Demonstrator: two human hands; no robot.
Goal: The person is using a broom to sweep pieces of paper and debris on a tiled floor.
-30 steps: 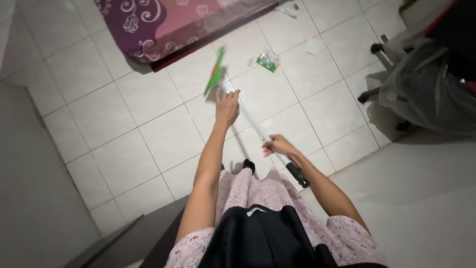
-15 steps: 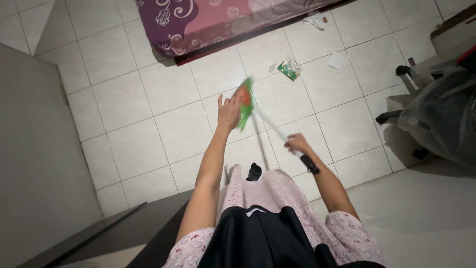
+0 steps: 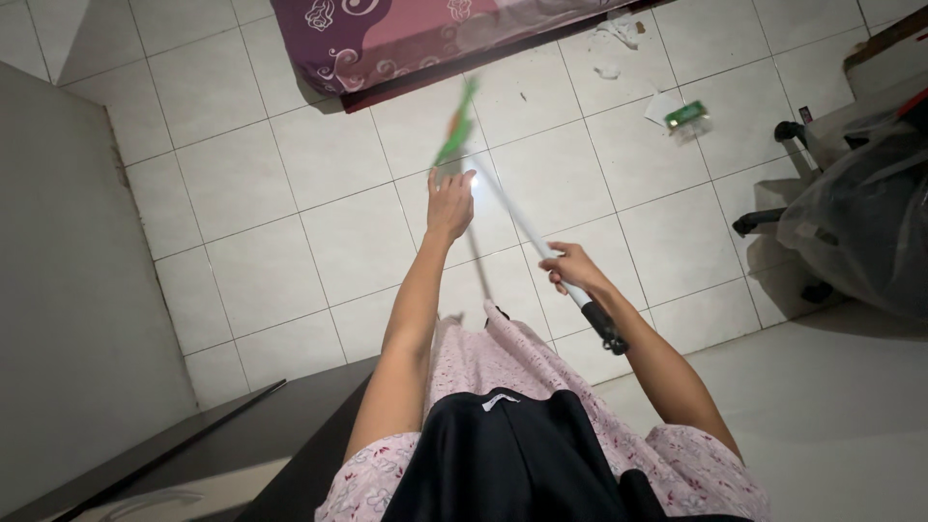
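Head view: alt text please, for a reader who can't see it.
Seen from above, a person's two hands hold a white broom handle over a white tiled floor: left hand near the green broom head, right hand above the black grip. A green wrapper lies nearby.
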